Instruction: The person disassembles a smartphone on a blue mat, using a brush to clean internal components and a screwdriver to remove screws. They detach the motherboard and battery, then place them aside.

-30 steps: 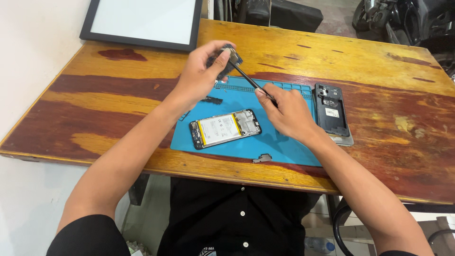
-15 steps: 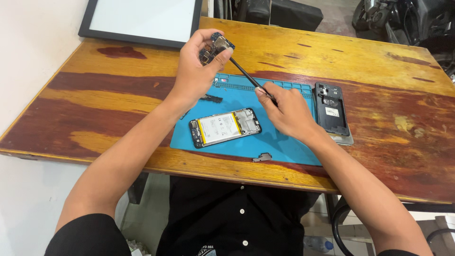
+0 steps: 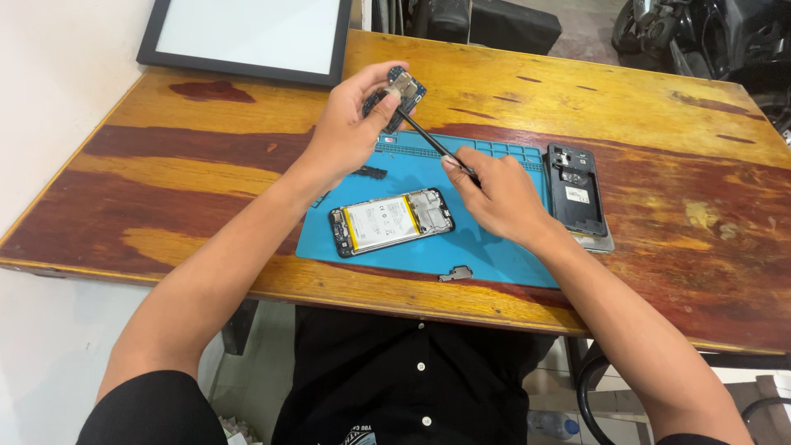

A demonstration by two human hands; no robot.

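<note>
left hand (image 3: 350,132): holds circuit board (image 3: 397,92) | right hand (image 3: 498,194): slim tool (image 3: 428,140) touching board

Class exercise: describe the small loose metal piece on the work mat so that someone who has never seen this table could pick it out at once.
Start at the long wooden table and find the blue rubber work mat in front of the person. Near the mat's front edge, below the opened phone with a pale battery, lies a small grey metal bracket. It alone lies loose there, apart from both hands.

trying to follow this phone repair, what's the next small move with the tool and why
Probably ease the thin black tool a little further under a part on the small circuit board. The left hand holds the board up off the blue mat, and the right hand has the tip right at it.
</note>
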